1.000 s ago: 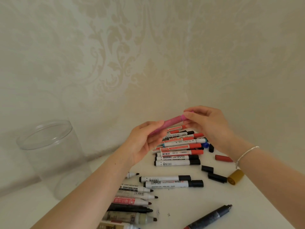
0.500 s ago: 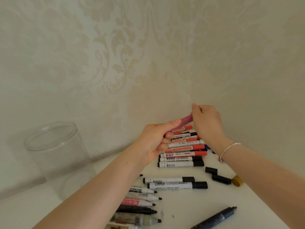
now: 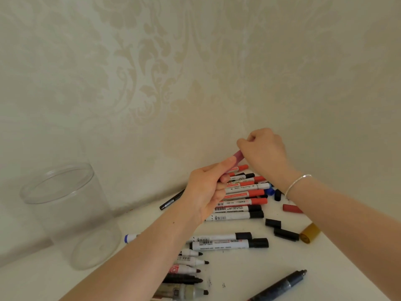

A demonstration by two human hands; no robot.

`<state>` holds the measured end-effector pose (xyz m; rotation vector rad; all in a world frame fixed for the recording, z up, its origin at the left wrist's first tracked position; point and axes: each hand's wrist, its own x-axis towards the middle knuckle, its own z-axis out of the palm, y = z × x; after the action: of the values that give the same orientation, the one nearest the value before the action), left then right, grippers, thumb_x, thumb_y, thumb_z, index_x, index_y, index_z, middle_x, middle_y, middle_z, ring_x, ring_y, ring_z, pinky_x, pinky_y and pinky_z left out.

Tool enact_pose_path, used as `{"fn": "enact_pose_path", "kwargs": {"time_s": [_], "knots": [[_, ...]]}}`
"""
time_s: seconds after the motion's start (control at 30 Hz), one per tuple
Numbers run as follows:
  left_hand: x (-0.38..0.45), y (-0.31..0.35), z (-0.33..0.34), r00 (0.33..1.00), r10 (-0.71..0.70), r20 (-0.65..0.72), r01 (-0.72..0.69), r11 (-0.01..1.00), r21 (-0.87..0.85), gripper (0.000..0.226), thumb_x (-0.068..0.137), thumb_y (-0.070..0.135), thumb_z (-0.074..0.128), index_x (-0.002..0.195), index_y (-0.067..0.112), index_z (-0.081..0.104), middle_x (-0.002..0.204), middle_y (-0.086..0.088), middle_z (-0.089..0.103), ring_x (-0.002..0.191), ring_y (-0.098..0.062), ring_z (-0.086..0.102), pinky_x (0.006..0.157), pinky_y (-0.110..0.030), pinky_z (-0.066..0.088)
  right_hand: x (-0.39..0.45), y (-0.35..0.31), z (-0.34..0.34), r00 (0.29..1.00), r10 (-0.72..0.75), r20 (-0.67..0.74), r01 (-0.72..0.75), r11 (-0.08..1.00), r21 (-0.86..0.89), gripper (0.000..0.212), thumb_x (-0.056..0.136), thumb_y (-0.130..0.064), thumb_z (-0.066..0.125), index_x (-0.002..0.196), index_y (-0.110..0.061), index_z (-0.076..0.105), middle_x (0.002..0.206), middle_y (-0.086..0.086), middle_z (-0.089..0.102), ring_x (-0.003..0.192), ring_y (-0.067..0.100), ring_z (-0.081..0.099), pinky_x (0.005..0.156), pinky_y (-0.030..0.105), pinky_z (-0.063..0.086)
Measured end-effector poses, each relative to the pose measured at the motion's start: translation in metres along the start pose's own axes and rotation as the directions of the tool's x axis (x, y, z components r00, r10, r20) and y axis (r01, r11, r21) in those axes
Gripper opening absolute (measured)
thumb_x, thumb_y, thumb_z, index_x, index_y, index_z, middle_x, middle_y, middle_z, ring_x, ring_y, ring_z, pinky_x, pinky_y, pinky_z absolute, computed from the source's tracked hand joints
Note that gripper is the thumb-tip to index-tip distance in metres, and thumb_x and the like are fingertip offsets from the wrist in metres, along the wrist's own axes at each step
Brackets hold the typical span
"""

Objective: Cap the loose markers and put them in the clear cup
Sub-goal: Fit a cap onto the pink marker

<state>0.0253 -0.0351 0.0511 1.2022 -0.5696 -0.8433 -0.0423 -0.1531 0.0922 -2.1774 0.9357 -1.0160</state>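
Left hand: my fingers curl round the pink marker.
Right hand: curled over its far end.
Clear cup: upright, well left.

We see soft, even, diffuse light with a warm greenish-cream cast; its source lies outside the view. Shadows are faint: a pale one spreads left of the clear cup, and thin ones sit under the markers on the table. We find no harsh glare, only a mild sheen along the cup's rim. The wide lens bends the table edge and stretches both forearms toward the lower corners. Sharpness is moderate; the wallpaper looks soft, and small marker print is barely legible.
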Motion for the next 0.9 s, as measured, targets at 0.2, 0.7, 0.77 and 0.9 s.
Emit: {"fn": "enact_pose_path", "kwargs": {"time_s": [0.2,0.7,0.77,0.9], "knots": [[0.006,-0.013,-0.012,0.995,0.092,-0.035,-0.080,0.963,0.259,0.021,0.082,0.034,0.072,0.095,0.018,0.076,0.058,-0.003,0.056,0.048,-0.016,0.045,0.050,-0.022,0.043,-0.006,0.023,0.016,0.992,0.075,0.103,-0.078,0.997,0.019,0.031,0.082,-0.023,0.054,0.055,-0.011,0.046,0.050,0.001,0.043,0.051,0.022,0.043,0.052,0.029,0.035],[0.064,-0.032,-0.052,0.903,0.333,0.272,-0.377,0.310,0.873,0.018,0.092,0.016,0.060,0.098,0.028,0.071,0.104,0.008,0.056,0.097,-0.010,0.056,0.089,-0.027,0.046,-0.004,0.098,-0.009,0.926,0.224,0.303,-0.177,0.969,-0.174,0.023,0.093,-0.007,0.043,0.102,-0.007,0.064,0.077,0.004,0.057,0.061,0.015,0.049,0.049,0.025,0.037],[0.067,-0.041,-0.055,0.873,0.301,0.383,-0.439,0.142,0.888,0.017,0.091,0.027,0.062,0.106,0.027,0.071,0.109,0.011,0.052,0.098,-0.007,0.053,0.088,-0.025,0.045,-0.008,0.102,-0.008,0.932,0.205,0.297,-0.165,0.974,-0.154,0.022,0.094,-0.007,0.042,0.099,-0.009,0.063,0.076,0.004,0.058,0.060,0.014,0.049,0.049,0.024,0.038],[0.067,-0.059,-0.057,0.830,0.359,0.426,-0.472,0.047,0.880,0.023,0.093,0.031,0.058,0.113,0.025,0.068,0.117,0.008,0.052,0.101,-0.006,0.052,0.092,-0.026,0.044,-0.012,0.106,-0.004,0.934,0.180,0.309,-0.141,0.980,-0.142,0.021,0.093,-0.007,0.043,0.095,-0.009,0.064,0.072,0.004,0.057,0.057,0.013,0.048,0.048,0.024,0.037]]}}
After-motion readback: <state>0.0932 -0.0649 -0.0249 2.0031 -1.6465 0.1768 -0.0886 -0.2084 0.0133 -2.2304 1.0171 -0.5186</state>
